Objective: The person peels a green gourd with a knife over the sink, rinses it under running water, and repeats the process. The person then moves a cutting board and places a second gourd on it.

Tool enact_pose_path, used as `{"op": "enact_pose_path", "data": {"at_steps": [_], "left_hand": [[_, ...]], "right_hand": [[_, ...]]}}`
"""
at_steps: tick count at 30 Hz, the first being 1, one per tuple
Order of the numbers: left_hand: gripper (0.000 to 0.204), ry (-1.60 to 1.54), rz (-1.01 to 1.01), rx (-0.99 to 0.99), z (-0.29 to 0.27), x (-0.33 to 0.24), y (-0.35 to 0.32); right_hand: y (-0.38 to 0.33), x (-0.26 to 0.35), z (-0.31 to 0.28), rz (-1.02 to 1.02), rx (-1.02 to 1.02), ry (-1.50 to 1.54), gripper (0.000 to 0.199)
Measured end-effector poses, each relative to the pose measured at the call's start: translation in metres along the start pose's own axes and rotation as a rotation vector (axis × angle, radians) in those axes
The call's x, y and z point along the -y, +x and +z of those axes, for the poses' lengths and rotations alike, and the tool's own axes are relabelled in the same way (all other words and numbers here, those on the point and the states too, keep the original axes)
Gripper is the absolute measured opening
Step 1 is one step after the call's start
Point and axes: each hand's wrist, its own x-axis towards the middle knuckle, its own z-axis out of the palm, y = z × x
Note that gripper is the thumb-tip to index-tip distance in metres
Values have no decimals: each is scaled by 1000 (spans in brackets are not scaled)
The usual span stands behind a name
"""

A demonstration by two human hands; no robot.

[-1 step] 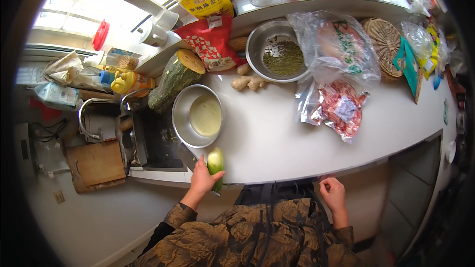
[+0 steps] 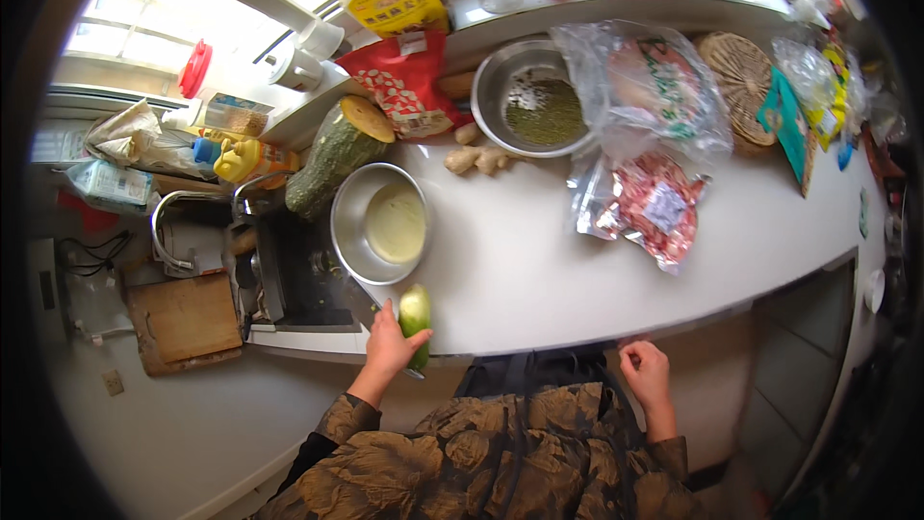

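At the counter's front edge, my left hand point(image 2: 387, 347) grips a long green vegetable point(image 2: 415, 313), probably a cucumber or small gourd, with the thumb across it. Its upper end is paler than the lower part. A thin shiny edge shows beneath its lower end, too small to name. Just beyond it stands a steel pot point(image 2: 344, 250) with a pale surface inside. My right hand point(image 2: 646, 373) hangs by the front edge, fingers curled; whatever may be inside is hidden.
A cut green squash point(image 2: 327, 159), ginger root point(image 2: 478, 160), a steel bowl point(image 2: 484, 114) of green beans and bagged meat point(image 2: 659, 202) sit along the back. Left lies the sink point(image 2: 318, 274), with a wooden board point(image 2: 188, 318) beside it. A red bag point(image 2: 399, 87) leans against the ledge.
The whole view shifts slightly. Both hands stay in place, and the left keeps its grip on the green vegetable.
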Motion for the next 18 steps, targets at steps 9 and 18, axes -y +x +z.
{"op": "enact_pose_path", "data": {"at_steps": [9, 18], "left_hand": [[27, -822, 892, 84, -22, -233, -95], [14, -945, 1130, 415, -6, -349, -189]], "right_hand": [[-12, 69, -97, -113, 15, 945, 11], [-71, 73, -152, -208, -110, 877, 11]]}}
